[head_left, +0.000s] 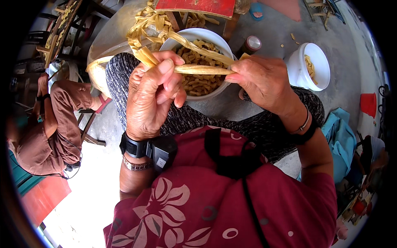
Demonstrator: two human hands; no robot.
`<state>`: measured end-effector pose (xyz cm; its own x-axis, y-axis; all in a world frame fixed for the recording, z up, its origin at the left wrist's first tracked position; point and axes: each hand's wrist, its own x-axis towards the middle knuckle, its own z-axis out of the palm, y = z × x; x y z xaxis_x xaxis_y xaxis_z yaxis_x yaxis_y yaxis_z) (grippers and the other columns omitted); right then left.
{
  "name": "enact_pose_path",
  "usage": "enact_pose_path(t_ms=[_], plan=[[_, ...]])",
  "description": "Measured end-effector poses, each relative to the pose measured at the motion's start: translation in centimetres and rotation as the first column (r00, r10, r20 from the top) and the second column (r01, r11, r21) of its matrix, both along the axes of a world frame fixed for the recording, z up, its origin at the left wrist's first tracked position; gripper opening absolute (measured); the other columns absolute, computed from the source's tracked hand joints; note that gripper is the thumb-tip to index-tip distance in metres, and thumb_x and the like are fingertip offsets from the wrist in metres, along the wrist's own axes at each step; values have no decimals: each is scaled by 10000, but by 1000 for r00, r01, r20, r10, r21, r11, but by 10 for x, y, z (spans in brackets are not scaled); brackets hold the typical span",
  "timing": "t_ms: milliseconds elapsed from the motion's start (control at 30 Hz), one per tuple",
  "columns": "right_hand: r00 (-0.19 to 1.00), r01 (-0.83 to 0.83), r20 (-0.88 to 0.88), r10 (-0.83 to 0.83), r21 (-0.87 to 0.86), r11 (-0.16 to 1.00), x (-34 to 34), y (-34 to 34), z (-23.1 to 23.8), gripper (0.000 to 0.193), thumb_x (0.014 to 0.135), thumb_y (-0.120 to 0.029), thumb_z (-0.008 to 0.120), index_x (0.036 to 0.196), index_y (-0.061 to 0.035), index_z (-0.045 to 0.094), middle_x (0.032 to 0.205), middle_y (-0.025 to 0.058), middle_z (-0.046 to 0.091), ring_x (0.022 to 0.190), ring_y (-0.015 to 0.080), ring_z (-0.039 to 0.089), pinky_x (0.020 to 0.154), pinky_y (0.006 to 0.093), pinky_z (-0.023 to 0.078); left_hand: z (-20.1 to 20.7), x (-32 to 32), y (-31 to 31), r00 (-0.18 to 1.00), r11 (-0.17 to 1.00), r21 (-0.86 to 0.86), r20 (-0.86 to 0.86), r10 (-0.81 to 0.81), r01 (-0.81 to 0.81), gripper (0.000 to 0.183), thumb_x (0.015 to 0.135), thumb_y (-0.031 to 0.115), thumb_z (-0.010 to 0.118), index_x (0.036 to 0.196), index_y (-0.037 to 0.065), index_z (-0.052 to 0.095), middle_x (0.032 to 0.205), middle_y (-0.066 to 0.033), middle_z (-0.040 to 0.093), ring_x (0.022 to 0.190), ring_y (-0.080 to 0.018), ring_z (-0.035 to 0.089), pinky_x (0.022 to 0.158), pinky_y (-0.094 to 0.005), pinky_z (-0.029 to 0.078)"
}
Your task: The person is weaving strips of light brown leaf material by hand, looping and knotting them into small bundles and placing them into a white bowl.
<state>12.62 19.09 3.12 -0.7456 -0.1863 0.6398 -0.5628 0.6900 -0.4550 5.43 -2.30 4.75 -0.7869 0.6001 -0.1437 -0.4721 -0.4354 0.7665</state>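
Note:
My left hand (151,93) and my right hand (260,80) both grip one pale yellow leaf strip (202,69), stretched level between them above my lap. The strip's far end runs up from my left hand into a loose tangle of the same strips (149,25). Just beyond the hands sits a white bowl (215,35) filled with several small folded yellow pieces. My knees in grey patterned trousers (120,78) are under the bowl.
A white bucket (312,66) with more yellow pieces stands on the concrete at the right, a small brown jar (251,43) near it. A person in brown clothes (49,124) sits on a wooden stool at the left. A red board (194,6) lies ahead; an orange cup (368,103) sits far right.

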Motion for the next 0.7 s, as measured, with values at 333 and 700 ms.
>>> enact_pose_path(t_ms=[333, 700], plan=[[974, 199, -163, -155, 299, 933, 11, 14, 29, 205, 713, -144, 659, 902, -114, 586, 749, 20, 544, 679, 198, 566, 553, 298, 446, 27, -40, -30, 630, 774, -386, -450, -633, 502, 407, 925, 180, 485, 1250, -65, 484, 1157, -175, 598, 1116, -238, 559, 986, -339, 403], [965, 138, -261, -2, 503, 853, -4, -17, 53, 200, 723, -186, 615, 911, -121, 596, 743, -21, 451, 703, 144, 495, 578, 275, 408, 33, -20, -8, 757, 749, -113, 81, -648, 653, 322, 991, 301, 395, 1099, 26, 524, 645, -45, 529, 485, -83, 461, 438, -210, 355]])
